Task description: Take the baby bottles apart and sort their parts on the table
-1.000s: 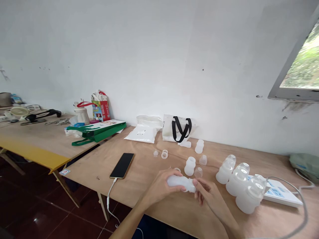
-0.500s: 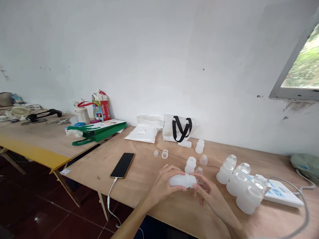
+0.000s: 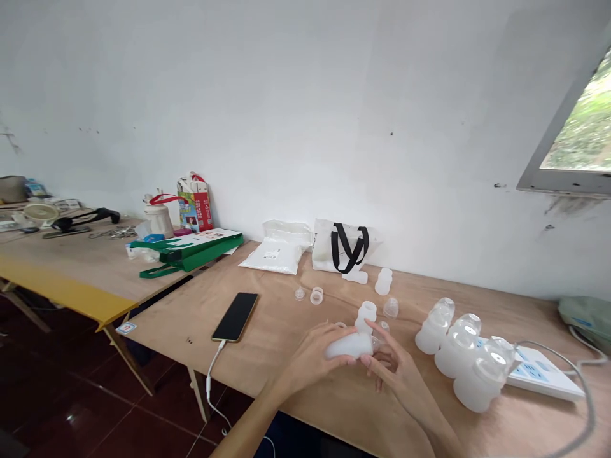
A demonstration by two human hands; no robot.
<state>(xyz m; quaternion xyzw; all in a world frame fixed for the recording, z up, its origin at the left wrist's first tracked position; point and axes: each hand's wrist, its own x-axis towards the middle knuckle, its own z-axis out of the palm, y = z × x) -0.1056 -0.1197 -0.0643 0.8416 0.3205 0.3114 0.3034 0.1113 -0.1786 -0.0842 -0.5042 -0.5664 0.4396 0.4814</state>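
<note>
A frosted white baby bottle (image 3: pixel 347 346) lies on its side between my hands, just over the table. My left hand (image 3: pixel 312 350) is wrapped round its body, thumb below and fingers above. At the neck end, my right hand (image 3: pixel 394 362) has its fingers closed round the rim, where a clear nipple part (image 3: pixel 375 343) shows partly. Right behind stands an open bottle body (image 3: pixel 366 315), with a clear dome cap (image 3: pixel 391 308) beside it. Another small clear piece (image 3: pixel 384 327) is mostly covered by my right fingers. Left of these lie a clear nipple (image 3: pixel 299 293) and a screw ring (image 3: pixel 316 296).
Several capped bottles (image 3: pixel 458 343) stand at the right, by a white power strip (image 3: pixel 544 375) with a grey cable. A phone (image 3: pixel 235 317) charges at the left. Along the wall are a white packet (image 3: pixel 272 254), a tote bag (image 3: pixel 324 248) and another bottle body (image 3: pixel 383 281).
My right fingers have shifted slightly round the bottle's neck end, and the clear part there is more covered. The left hand keeps its hold. The view has moved a little.
</note>
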